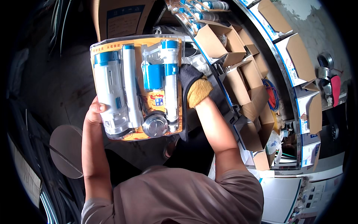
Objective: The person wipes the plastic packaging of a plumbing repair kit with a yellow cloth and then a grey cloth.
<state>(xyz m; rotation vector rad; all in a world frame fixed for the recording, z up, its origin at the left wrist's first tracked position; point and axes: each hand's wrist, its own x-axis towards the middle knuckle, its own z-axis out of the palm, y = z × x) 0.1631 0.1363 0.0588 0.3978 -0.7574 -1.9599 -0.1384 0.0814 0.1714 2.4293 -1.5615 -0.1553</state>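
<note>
A clear blister pack (139, 92) on a printed orange card is upright before me. Inside it are a white and blue toilet flush valve (112, 84), a fill valve (171, 84) with a blue float cup (153, 77), a white overflow tube (129, 84) and a round chrome push button (155, 126). My left hand (96, 110) grips the pack's left edge, thumb on the front. At the right edge is my right hand (197, 86), covered by a dark and yellow fuzzy mitt or cloth (200, 91). Its fingers are hidden, so its grip cannot be made out.
On the right, several open cardboard boxes (237, 81) stand on a shelf or rack. Similar blister packs (201, 14) lie at its far end. More boxes (293, 61) line the farther edge. A round stool seat (67, 151) is at left; a large carton (120, 19) stands ahead.
</note>
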